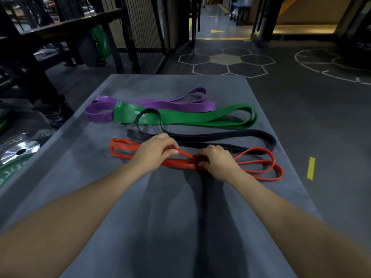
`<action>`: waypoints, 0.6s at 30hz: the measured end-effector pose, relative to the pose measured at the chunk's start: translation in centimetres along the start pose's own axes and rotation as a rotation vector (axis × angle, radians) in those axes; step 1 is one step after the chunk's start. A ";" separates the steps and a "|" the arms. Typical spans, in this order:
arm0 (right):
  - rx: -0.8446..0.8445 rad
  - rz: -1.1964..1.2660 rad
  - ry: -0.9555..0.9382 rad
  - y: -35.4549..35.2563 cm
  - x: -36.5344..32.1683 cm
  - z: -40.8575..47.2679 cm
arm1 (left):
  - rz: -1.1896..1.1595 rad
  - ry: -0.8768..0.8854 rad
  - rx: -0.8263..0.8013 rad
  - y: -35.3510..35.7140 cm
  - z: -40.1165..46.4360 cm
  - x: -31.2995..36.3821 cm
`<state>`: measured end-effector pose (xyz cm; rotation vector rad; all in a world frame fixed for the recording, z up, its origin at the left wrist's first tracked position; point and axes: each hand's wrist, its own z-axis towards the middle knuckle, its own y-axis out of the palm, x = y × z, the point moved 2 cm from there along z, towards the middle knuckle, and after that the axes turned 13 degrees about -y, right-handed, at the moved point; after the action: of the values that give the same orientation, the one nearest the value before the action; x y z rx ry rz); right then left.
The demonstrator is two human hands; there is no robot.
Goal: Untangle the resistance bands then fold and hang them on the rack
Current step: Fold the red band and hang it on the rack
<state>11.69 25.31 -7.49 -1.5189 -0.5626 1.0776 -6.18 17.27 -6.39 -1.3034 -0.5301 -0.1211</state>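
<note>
You are pinching the red band (180, 162), lying left-to-right, with left hand (155, 152) and right hand (217, 160) gripping mid-length.

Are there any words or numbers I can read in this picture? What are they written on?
None can be read for sure.
Green weight plate, left edge: big pale letters, cut off by the frame, unreadable.
Silver hub of the weight plate: raised letters, too blurred.
Dark panel, top right: pale marks, too small.
The red band, black band, green band and purple band: no print shows.

Dim indoor light, soft arm shadows, wide-angle edge bending
</note>
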 end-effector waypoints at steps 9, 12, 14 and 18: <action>0.030 0.050 0.016 -0.7 1.2 -1.1 | 0.090 -0.005 -0.248 1.4 -0.6 -1.1; 0.050 0.084 0.030 -0.9 1.8 -1.9 | 0.157 -0.046 -0.203 1.5 -0.4 -0.6; 0.045 0.094 0.055 -0.9 1.9 -2.0 | 0.203 -0.079 -0.178 1.8 -0.3 -0.2; -0.026 0.130 0.112 -0.8 1.9 -1.5 | 0.253 -0.090 -0.147 2.2 -0.4 0.3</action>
<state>13.99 26.34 -7.48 -1.6459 -0.4063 1.0794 -4.92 17.57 -8.31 -1.5137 -0.4337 0.1109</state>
